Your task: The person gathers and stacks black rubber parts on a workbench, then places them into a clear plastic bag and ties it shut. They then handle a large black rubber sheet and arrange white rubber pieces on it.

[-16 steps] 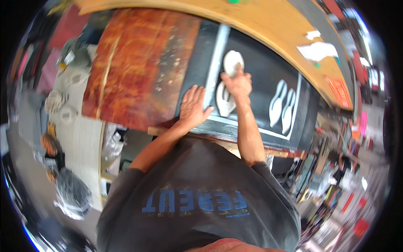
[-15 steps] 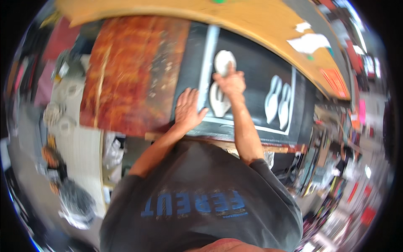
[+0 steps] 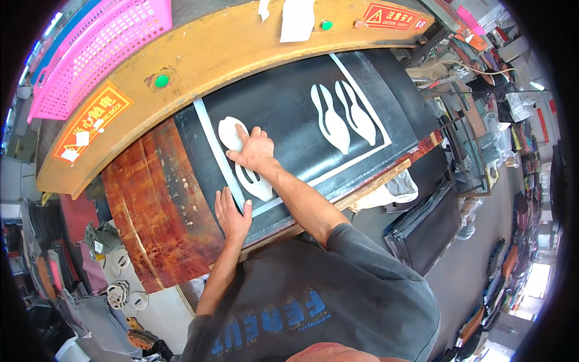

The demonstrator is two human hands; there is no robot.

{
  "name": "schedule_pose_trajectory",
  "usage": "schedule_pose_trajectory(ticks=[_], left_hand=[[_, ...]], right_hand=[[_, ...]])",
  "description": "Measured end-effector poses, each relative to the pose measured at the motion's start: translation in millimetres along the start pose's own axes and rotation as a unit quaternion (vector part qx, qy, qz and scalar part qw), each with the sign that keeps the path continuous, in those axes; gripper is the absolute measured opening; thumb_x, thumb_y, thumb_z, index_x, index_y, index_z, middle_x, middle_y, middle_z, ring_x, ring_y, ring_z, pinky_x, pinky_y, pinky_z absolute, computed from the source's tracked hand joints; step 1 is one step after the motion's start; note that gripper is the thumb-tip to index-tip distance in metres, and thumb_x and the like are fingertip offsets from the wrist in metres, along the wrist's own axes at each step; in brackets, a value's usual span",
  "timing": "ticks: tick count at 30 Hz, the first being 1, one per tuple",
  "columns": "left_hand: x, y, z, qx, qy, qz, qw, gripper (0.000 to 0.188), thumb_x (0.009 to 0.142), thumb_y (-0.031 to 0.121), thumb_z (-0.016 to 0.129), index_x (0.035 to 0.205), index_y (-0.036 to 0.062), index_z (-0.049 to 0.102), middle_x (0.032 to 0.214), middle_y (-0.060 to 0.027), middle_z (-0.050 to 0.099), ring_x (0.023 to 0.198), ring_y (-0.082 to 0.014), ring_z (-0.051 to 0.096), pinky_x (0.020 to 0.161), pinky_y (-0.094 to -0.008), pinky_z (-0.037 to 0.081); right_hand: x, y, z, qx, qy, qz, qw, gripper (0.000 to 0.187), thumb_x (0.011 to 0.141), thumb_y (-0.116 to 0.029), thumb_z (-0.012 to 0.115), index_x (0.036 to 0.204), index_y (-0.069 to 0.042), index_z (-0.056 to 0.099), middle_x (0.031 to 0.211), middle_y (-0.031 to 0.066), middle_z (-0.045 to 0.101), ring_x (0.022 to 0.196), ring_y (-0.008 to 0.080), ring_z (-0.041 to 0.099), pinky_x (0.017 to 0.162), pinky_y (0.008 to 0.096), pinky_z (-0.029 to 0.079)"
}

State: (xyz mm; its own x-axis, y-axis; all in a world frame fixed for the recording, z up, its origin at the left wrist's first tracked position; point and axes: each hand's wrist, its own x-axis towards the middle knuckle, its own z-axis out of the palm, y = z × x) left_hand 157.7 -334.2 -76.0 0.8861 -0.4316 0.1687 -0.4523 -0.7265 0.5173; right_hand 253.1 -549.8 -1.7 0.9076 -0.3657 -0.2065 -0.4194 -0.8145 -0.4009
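On a black sheet (image 3: 283,108) edged with a white line (image 3: 211,130), my right hand (image 3: 256,149) reaches over two white sole-shaped pieces. Its outstretched index finger touches a rounded white piece (image 3: 228,131), and the thumb is spread apart. Partly beneath that hand lies a slotted white piece (image 3: 259,188). My left hand (image 3: 234,217) rests flat, fingers extended, on the near-left margin beside the white line. Farther right, two long white pieces with curved slits, one (image 3: 336,131) and another (image 3: 362,123), lie side by side.
A yellow machine beam (image 3: 229,57) with green buttons and warning labels arches over the far side. Left of the sheet is a worn red-brown board (image 3: 163,205). A pink basket (image 3: 108,60) sits behind the beam. Dark sheets (image 3: 425,232) stand at the right.
The view has turned, bringing more of the beam and the pink basket into sight. My right hand stays on the white pieces; my left hand still lies flat beside the line.
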Motion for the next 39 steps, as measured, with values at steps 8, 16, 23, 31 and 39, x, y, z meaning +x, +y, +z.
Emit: schedule_pose_trajectory(ticks=[8, 16, 23, 31, 39], left_hand=[[-2, -3, -19, -0.099, -0.052, -0.132, 0.985, 0.062, 0.104, 0.032, 0.063, 0.155, 0.0002, 0.049, 0.158, -0.0314, 0.047, 0.150, -0.0458, 0.041, 0.125, -0.0504, 0.032], [-59, 51, -9, -0.006, 0.012, -0.125, 0.992, 0.060, 0.098, 0.022, 0.067, 0.149, -0.0054, 0.051, 0.150, -0.0299, 0.053, 0.142, -0.0468, 0.047, 0.121, -0.0527, 0.035], [-69, 55, 11, 0.106, 0.026, -0.098, 0.989, 0.062, 0.093, 0.020, 0.068, 0.144, -0.0093, 0.051, 0.148, -0.0279, 0.054, 0.141, -0.0477, 0.045, 0.123, -0.0550, 0.032], [-57, 58, 4, 0.085, 0.022, -0.120, 0.989, 0.061, 0.092, 0.024, 0.073, 0.141, -0.0069, 0.056, 0.146, -0.0273, 0.056, 0.139, -0.0476, 0.048, 0.121, -0.0547, 0.035], [-43, 37, -22, 0.002, 0.044, -0.060, 0.997, 0.037, 0.090, 0.020, 0.077, 0.120, -0.0004, 0.072, 0.126, -0.0179, 0.070, 0.122, -0.0406, 0.061, 0.108, -0.0492, 0.048]], right_hand=[[26, 70, 9, 0.391, 0.043, -0.018, 0.919, 0.072, 0.096, -0.049, 0.072, 0.151, -0.005, 0.058, 0.109, 0.0170, 0.074, 0.096, 0.0265, 0.074, 0.088, 0.0377, 0.060], [24, 91, 25, 0.423, 0.156, -0.160, 0.878, 0.025, 0.101, -0.019, 0.069, 0.115, 0.001, 0.074, 0.110, 0.0181, 0.075, 0.097, 0.0317, 0.075, 0.088, 0.0383, 0.059], [25, 89, 17, 0.433, 0.111, -0.172, 0.878, 0.017, 0.098, -0.017, 0.066, 0.106, -0.006, 0.075, 0.105, 0.0170, 0.073, 0.097, 0.0398, 0.071, 0.088, 0.0453, 0.058], [35, 89, 24, 0.405, 0.161, -0.186, 0.881, 0.017, 0.096, -0.017, 0.069, 0.107, -0.006, 0.076, 0.104, 0.0154, 0.074, 0.096, 0.0362, 0.073, 0.087, 0.0425, 0.059], [44, 93, 41, 0.432, 0.150, -0.167, 0.874, 0.018, 0.097, -0.016, 0.073, 0.108, -0.003, 0.078, 0.101, 0.0157, 0.077, 0.086, 0.0260, 0.076, 0.080, 0.0355, 0.060]])
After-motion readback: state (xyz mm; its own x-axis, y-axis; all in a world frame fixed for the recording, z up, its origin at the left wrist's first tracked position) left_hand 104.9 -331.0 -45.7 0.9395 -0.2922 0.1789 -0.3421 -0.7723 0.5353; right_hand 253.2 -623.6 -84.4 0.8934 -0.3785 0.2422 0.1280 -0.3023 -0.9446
